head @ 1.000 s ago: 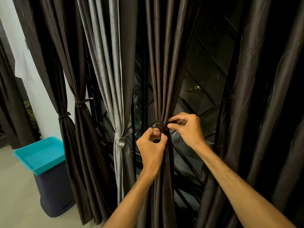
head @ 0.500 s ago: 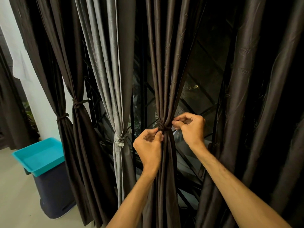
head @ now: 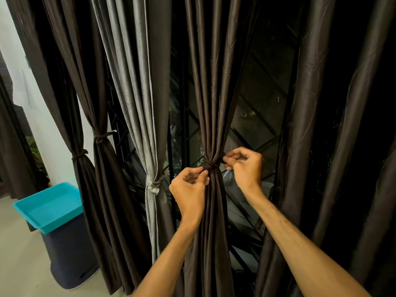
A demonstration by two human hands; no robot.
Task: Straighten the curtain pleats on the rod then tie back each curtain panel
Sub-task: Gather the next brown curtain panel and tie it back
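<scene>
Brown tie (knotted): left grip and right grip each pinch an end.

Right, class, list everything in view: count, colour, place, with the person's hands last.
middle curtain panel: one, dark brown, centre, gathered by a knotted tie
tied panels: two, dark brown, left
grey curtain: one, silver-grey, left of centre, tied
loose curtain: dark brown, right, count unclear
window grille: one, black, behind
tray: one, teal, on a dark bin, lower left
left hand: pinches the tie, left side
right hand: pinches the tie, right side
</scene>
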